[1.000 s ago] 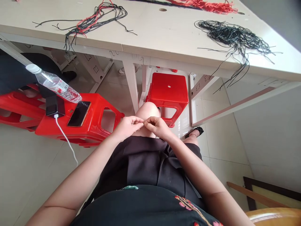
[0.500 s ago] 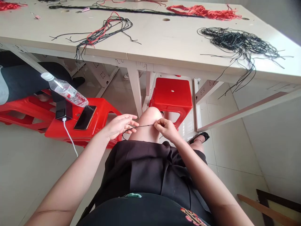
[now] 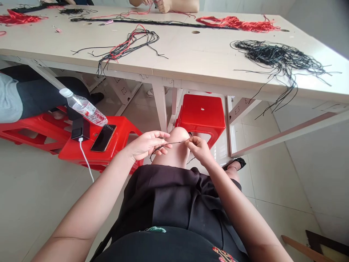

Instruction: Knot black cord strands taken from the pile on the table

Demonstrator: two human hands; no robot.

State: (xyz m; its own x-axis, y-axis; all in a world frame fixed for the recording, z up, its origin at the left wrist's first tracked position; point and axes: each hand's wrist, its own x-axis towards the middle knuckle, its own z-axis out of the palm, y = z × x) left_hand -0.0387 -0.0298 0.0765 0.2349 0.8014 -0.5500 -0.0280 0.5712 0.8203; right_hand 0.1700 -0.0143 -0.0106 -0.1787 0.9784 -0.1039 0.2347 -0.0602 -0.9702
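Above my knee, a thin black braided cord (image 3: 178,142) is stretched between my hands. My right hand (image 3: 201,150) pinches its right end between thumb and forefinger. The fingers of my left hand (image 3: 148,145) are stretched out and spread, and the cord runs across them and curves down at the left. A short loose end hangs below my right hand. On the table (image 3: 191,58) ahead lie a black and red cord bundle (image 3: 128,43) and a large tangle of black cords (image 3: 275,54).
To my left, a red stool (image 3: 122,131) carries a water bottle (image 3: 87,109), a phone (image 3: 103,138) and a black charger (image 3: 80,129) with a white cable. Another red stool (image 3: 203,111) stands under the table. Red cords (image 3: 240,23) and another person's hands (image 3: 163,5) are at the far side.
The view has tilted up slightly, bringing another person's hands into sight across the table. My hands keep nearly the same pose on the cord, a little further right in the picture.
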